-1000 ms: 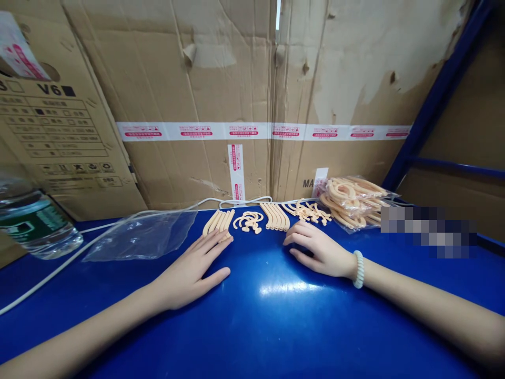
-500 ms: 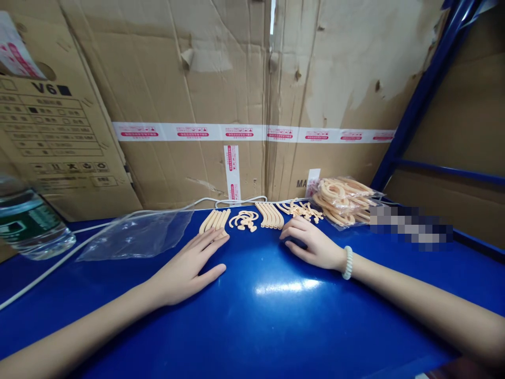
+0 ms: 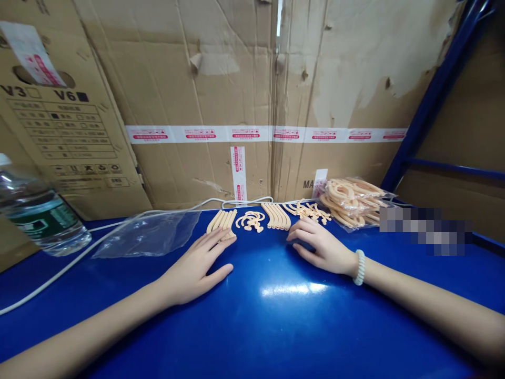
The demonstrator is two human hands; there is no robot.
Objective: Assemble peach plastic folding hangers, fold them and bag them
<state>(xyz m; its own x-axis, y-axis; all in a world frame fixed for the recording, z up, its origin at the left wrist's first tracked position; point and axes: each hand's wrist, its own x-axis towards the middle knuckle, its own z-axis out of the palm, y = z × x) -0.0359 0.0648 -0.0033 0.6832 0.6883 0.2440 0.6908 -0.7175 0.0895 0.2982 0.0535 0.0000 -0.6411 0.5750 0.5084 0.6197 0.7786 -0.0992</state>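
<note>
My left hand [image 3: 201,266] lies with its fingers stretched out, the fingertips over the near ends of a row of curved beige strips [image 3: 221,221]. My right hand [image 3: 321,247], a coiled pale band [image 3: 359,267] at its wrist, rests with fingers apart and slightly bent; nothing shows in it. Between the hands are a small heap of curved beige pieces with knobbed ends [image 3: 252,219] and a second neat row of beige strips [image 3: 276,216]. Just beyond my right fingers lies a looser pile of thin beige pieces [image 3: 310,210].
At the right, a clear bag of beige curved parts [image 3: 351,202] sits by a blue metal post [image 3: 420,100]. A flat plastic bag [image 3: 148,237], a white cable [image 3: 51,287] and a water bottle [image 3: 43,216] are on the left. Cardboard [image 3: 205,95] stands behind the blue tabletop [image 3: 244,337].
The whole view has shifted slightly, so everything appears a little further right. Both hands keep nearly the same pose beside the beige pieces.
</note>
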